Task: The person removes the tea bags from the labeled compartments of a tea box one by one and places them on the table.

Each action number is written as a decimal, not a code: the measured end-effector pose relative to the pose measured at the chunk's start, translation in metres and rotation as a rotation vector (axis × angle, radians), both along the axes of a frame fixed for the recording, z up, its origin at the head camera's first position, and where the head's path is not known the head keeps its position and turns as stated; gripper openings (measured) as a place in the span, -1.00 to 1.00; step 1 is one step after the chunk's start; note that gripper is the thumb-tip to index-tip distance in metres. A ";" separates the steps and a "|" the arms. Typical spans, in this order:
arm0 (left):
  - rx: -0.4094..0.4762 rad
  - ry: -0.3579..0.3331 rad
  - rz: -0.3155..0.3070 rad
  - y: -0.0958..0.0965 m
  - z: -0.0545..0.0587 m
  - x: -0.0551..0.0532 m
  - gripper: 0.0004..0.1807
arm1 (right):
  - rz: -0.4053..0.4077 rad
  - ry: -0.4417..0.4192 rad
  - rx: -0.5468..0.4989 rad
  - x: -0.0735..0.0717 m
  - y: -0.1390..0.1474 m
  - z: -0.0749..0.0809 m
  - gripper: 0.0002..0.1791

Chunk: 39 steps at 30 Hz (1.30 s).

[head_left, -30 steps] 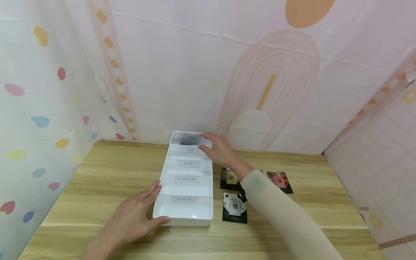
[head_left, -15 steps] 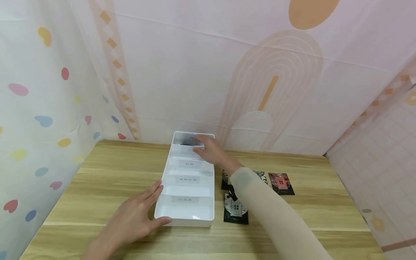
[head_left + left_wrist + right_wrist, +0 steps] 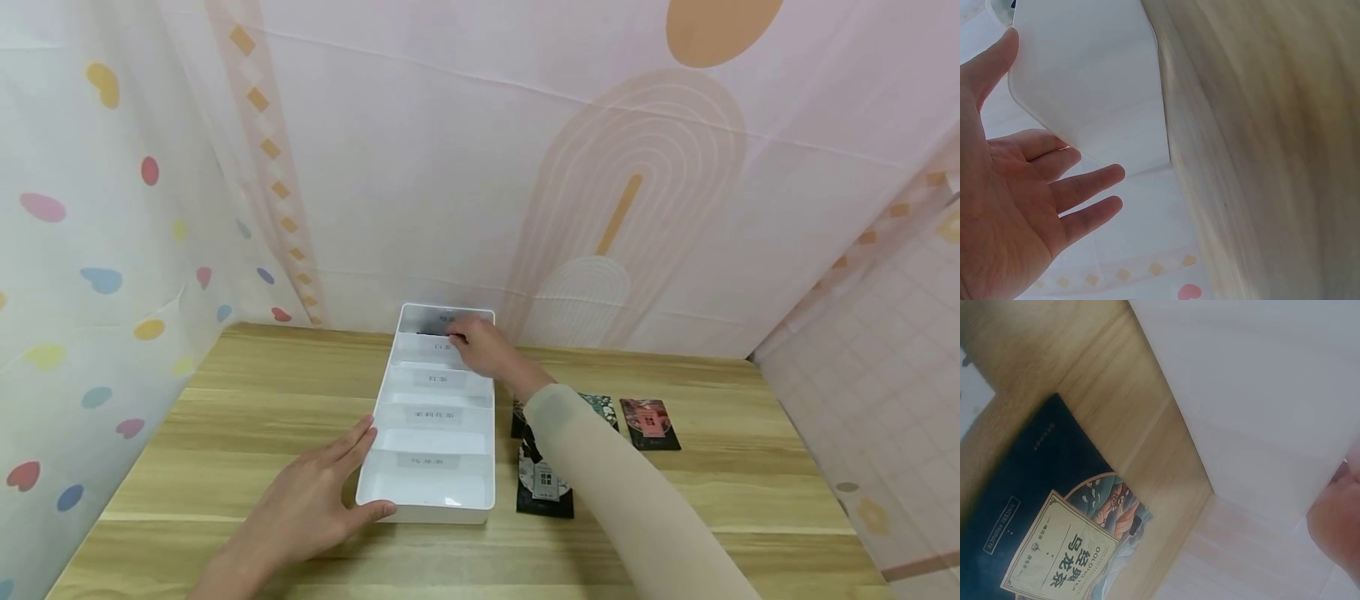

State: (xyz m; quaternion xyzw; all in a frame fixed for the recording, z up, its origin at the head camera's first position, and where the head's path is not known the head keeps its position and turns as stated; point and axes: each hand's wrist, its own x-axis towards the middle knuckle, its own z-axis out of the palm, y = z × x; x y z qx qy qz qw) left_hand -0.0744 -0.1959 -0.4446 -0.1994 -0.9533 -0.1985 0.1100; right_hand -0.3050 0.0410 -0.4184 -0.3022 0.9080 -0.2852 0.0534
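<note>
A long white divided box [image 3: 429,515] with labelled compartments stands on the table. My left hand [image 3: 300,500] rests on its near left corner, thumb at the front edge; the left wrist view shows the fingers spread and fairly straight against its side. At the farthest compartment, my right hand [image 3: 483,348] reaches over the right rim, thumb and fingers together at the dark edge of a tea packet [image 3: 429,335], seemingly pinching it. Most of that packet is hidden inside. The fingertips are largely out of the right wrist view, where an oolong tea packet [image 3: 1063,550] lies beside the box.
Right of the box lie a tea packet with a white label [image 3: 545,483], one with a red label [image 3: 649,423] and a green-patterned one [image 3: 602,408]. My right sleeve [image 3: 622,475] crosses above them. A patterned curtain [image 3: 360,208] hangs behind the wooden table [image 3: 225,417].
My right hand has come in from the box's right rim over the far compartment, and its spread thumb and fingers have closed together at the packet's edge. My left hand keeps its place.
</note>
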 end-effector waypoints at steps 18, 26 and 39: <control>0.006 -0.027 0.014 0.000 0.002 0.002 0.05 | -0.047 -0.016 -0.027 0.002 -0.003 0.002 -0.81; 0.000 -0.041 0.013 0.002 0.002 0.001 0.06 | -0.060 -0.013 -0.074 0.004 0.003 0.001 -0.82; 0.005 -0.037 0.007 0.003 0.000 -0.002 0.06 | -0.068 0.165 -0.051 0.010 0.016 0.016 -0.80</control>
